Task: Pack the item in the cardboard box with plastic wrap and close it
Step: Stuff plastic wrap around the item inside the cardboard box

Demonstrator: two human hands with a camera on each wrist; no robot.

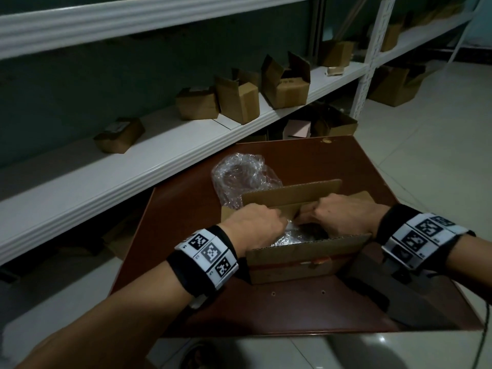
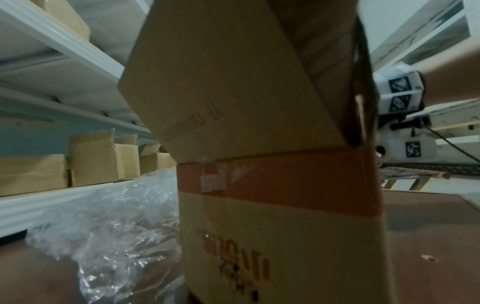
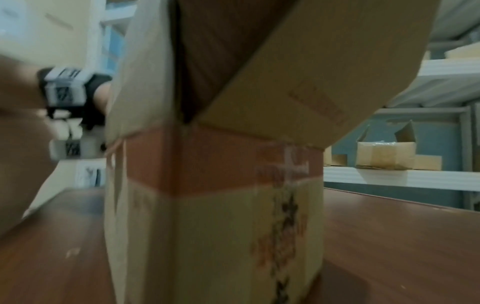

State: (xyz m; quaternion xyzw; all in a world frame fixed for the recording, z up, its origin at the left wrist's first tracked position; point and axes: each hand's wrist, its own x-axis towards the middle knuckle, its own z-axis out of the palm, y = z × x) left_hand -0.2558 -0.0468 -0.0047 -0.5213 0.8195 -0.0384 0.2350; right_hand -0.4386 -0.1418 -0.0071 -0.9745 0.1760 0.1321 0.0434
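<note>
Inside the cardboard box [image 1: 306,258], both hands, left hand [image 1: 255,225] and right hand [image 1: 343,218], clutch the wrapped item [image 1: 306,233].

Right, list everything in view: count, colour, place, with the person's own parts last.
cardboard box: one, brown with an orange band, on the table, top flaps open.
plastic wrap: one loose clear bundle on the table behind the box; more clear wrap inside the box.
table: one, reddish-brown, beside the shelves.
shelves: white, along the wall.
small boxes: several, brown, on the shelves; more below.
dark object: one, near right of the table; cannot tell what.
wristbands: two, black with white markers.
left hand: in the box, fingers hidden.
right hand: in the box, fingers hidden.
</note>
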